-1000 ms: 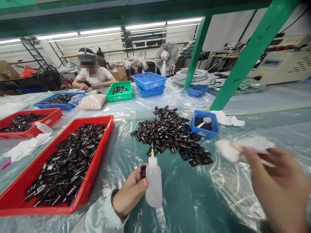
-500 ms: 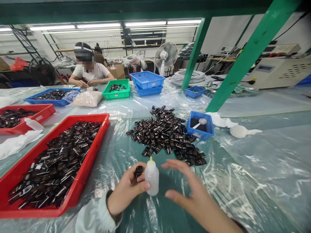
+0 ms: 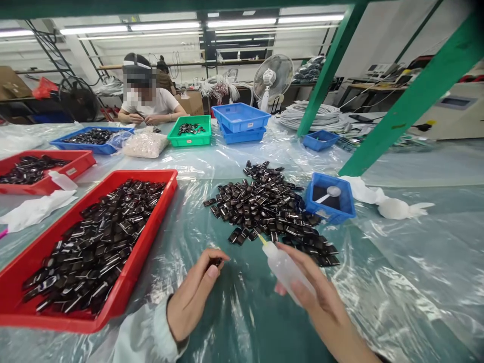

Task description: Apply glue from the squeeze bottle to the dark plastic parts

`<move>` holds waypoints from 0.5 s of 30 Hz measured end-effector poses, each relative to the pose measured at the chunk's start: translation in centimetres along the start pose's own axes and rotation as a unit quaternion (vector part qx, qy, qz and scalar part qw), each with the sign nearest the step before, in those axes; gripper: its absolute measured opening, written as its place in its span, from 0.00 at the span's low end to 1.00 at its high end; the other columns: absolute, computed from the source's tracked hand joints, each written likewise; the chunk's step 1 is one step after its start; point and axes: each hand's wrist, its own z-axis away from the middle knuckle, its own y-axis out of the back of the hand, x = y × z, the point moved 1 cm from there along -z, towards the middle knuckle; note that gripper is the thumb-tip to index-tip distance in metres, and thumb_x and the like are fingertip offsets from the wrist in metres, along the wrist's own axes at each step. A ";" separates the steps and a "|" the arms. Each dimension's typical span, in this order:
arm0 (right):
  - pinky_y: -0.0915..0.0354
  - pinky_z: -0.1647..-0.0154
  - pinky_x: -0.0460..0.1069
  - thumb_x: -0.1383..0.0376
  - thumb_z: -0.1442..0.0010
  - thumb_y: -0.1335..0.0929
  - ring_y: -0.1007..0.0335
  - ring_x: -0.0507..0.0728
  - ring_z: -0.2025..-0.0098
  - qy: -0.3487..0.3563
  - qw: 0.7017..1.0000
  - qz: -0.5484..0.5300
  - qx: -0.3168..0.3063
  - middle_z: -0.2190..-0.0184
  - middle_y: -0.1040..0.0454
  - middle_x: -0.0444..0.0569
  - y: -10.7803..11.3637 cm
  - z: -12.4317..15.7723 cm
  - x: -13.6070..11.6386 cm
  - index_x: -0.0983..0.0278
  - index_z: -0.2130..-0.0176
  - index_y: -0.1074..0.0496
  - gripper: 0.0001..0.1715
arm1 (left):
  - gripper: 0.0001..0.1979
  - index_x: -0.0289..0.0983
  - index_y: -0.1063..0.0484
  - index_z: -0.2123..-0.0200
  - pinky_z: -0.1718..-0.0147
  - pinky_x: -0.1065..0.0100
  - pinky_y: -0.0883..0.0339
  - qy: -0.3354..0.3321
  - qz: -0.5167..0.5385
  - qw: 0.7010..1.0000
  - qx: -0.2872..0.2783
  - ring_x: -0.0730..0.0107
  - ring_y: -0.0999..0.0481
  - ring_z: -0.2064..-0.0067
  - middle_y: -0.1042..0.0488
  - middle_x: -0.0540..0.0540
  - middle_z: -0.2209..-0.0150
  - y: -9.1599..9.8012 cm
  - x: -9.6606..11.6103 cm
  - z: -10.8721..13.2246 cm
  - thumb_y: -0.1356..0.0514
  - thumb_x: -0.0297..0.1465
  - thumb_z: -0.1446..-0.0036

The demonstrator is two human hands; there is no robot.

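with the heap of parts [image 3: 264,201] as the dial's hub, a small tray [image 3: 335,217] lies just beside it at three o'clock — a scoop [image 3: 334,191] inside. a large tray [image 3: 145,252] of parts sits between eight and nine. left hand [image 3: 192,292] at seven; right hand [image 3: 328,302], around a bottle [image 3: 287,269], at five. stacked trays [image 3: 245,125] stand near twelve, a fan [image 3: 269,76] behind.
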 end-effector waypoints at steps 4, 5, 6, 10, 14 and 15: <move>0.30 0.72 0.46 0.51 0.42 0.33 0.26 0.56 0.71 0.044 0.996 -0.027 0.070 0.65 0.24 0.47 -0.3 0.9 -0.5 0.54 0.55 0.31 0.16 | 0.14 0.42 0.33 0.55 0.59 0.67 0.41 -0.078 -0.063 0.995 0.005 0.62 0.33 0.58 0.31 0.45 0.60 -0.1 0.5 0.4 0.51 0.41 0.36; 0.32 0.75 0.45 0.50 0.43 0.32 0.27 0.56 0.72 0.044 0.994 -0.030 0.093 0.66 0.24 0.47 -0.4 1.0 -0.7 0.54 0.58 0.28 0.16 | 0.13 0.42 0.33 0.54 0.59 0.67 0.41 -0.093 -0.070 0.993 0.007 0.62 0.33 0.57 0.31 0.45 0.60 -0.1 0.5 0.5 0.50 0.40 0.36; 0.33 0.77 0.45 0.48 0.44 0.32 0.27 0.55 0.73 0.037 0.993 -0.032 0.112 0.67 0.24 0.47 -0.6 1.1 -1.0 0.54 0.60 0.26 0.16 | 0.11 0.42 0.33 0.54 0.60 0.67 0.40 -0.106 -0.075 0.992 0.009 0.62 0.33 0.56 0.30 0.45 0.59 -0.1 0.5 0.5 0.49 0.39 0.36; 0.34 0.80 0.45 0.45 0.47 0.32 0.29 0.55 0.76 0.005 0.990 -0.027 0.137 0.71 0.25 0.46 -1.0 1.2 -1.7 0.54 0.66 0.24 0.19 | 0.09 0.44 0.34 0.53 0.62 0.69 0.39 -0.142 -0.087 0.986 0.003 0.63 0.32 0.57 0.30 0.46 0.60 -0.1 0.4 0.4 0.47 0.35 0.36; 0.35 0.80 0.45 0.44 0.49 0.32 0.30 0.55 0.77 -0.008 0.991 -0.021 0.131 0.72 0.26 0.45 -1.0 1.2 -1.8 0.54 0.66 0.25 0.19 | 0.09 0.43 0.35 0.52 0.61 0.70 0.40 -0.158 -0.084 0.984 -0.023 0.68 0.31 0.61 0.31 0.48 0.63 -0.1 0.5 0.5 0.47 0.33 0.36; 0.35 0.80 0.45 0.44 0.49 0.32 0.30 0.55 0.77 -0.009 0.991 -0.019 0.134 0.72 0.26 0.44 -1.0 1.2 -1.7 0.54 0.66 0.26 0.19 | 0.09 0.43 0.35 0.52 0.62 0.71 0.40 -0.158 -0.083 0.983 -0.028 0.69 0.32 0.62 0.31 0.49 0.63 -0.2 0.6 0.5 0.47 0.33 0.36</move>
